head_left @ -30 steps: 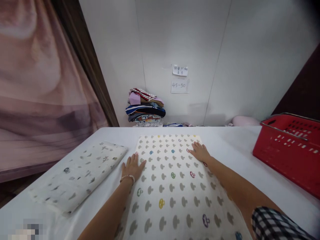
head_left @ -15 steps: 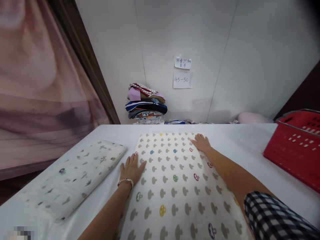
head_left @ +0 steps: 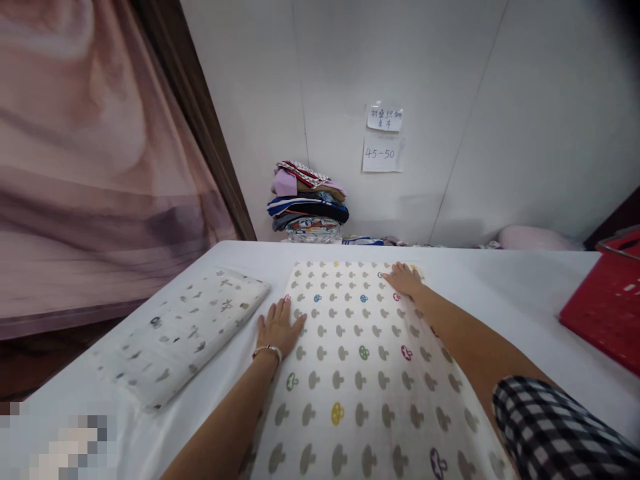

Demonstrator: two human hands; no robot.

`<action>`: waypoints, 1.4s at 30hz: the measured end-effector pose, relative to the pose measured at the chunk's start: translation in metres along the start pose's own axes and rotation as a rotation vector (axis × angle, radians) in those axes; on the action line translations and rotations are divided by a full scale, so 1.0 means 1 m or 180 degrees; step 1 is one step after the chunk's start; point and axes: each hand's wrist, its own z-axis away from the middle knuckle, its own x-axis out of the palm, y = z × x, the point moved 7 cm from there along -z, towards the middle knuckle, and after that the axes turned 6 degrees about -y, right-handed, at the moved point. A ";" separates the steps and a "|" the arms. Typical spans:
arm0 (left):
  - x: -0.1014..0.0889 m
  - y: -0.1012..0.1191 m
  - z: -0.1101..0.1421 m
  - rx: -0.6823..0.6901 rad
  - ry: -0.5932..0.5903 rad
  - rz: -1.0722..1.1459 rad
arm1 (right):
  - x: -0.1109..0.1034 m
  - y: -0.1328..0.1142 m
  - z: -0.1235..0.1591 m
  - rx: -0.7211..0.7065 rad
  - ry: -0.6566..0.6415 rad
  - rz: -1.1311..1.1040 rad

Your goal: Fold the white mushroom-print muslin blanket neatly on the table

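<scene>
A white cloth with a mushroom print [head_left: 350,367] lies spread on the white table [head_left: 480,293], running off toward my body at the bottom of the view. My left hand [head_left: 281,327] rests on its left edge, fingers stretched and spread; a bracelet circles that wrist. Near the far right corner, my right hand [head_left: 404,279] lies flat with its fingers apart. To the left of my left hand sits a folded white cloth with a leaf-like print [head_left: 185,333].
A red plastic basket [head_left: 605,300] stands at the right edge. Beyond the table, a stack of folded fabrics [head_left: 310,203] rises against the wall, below paper signs [head_left: 383,153]. Pink curtains [head_left: 100,167] hang on the left. Part of the lower left corner is pixelated.
The view has turned slightly left, so everything sits farther right and less of the basket shows. My right hand has shifted slightly inward from the cloth's right edge. My left hand stays on its edge.
</scene>
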 end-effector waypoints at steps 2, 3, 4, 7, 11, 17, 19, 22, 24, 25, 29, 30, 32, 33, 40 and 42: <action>0.001 -0.001 0.000 0.0002 0.0020 0.0002 | -0.001 -0.010 0.001 -0.0026 0.0003 0.0028; 0.001 -0.001 0.000 0.0005 0.0015 0.0010 | -0.002 -0.018 0.002 -0.0078 0.0011 0.0051; 0.002 -0.001 0.000 0.0004 0.0006 0.0019 | -0.001 -0.029 0.003 -0.0179 0.0036 0.0077; 0.004 -0.002 0.000 0.0013 0.0009 0.0024 | 0.005 -0.065 0.004 -0.0609 0.0003 0.0170; 0.004 -0.003 0.000 0.0032 0.0065 0.0005 | 0.014 -0.087 -0.003 -0.0737 -0.0247 0.0202; 0.003 -0.001 0.001 0.0039 0.0047 0.0040 | 0.014 -0.087 0.006 -0.0630 -0.0239 0.0175; 0.003 0.000 0.000 0.0053 0.0028 0.0054 | 0.015 -0.092 0.019 -0.0742 -0.0273 0.0132; 0.002 0.000 -0.001 0.0081 0.0030 0.0076 | 0.013 -0.101 0.037 -0.0820 -0.0418 0.0055; 0.001 0.000 -0.002 0.0092 0.0026 0.0092 | 0.008 -0.106 0.052 -0.0756 -0.0415 0.0025; 0.000 0.000 -0.002 0.0105 0.0015 0.0097 | 0.005 -0.109 0.063 -0.0785 -0.0394 0.0010; -0.005 0.004 0.001 0.0131 -0.0017 0.0093 | 0.005 -0.112 0.136 -0.1166 -0.0445 -0.0107; -0.007 0.005 0.002 0.0129 -0.0023 0.0086 | 0.007 -0.107 0.159 -0.1233 -0.0440 -0.0157; -0.009 0.006 0.005 0.0124 -0.0047 0.0070 | 0.013 -0.088 0.204 -0.1221 -0.0377 -0.0223; -0.009 0.006 0.005 0.0127 -0.0064 0.0063 | 0.017 -0.075 0.224 -0.1164 -0.0336 -0.0231; -0.022 0.013 0.005 -0.0060 -0.0418 0.0161 | 0.037 -0.007 0.282 -0.0691 -0.0245 -0.0141; -0.031 0.030 0.020 0.0066 -0.0337 0.0049 | 0.032 -0.006 0.284 -0.0668 -0.0330 -0.0193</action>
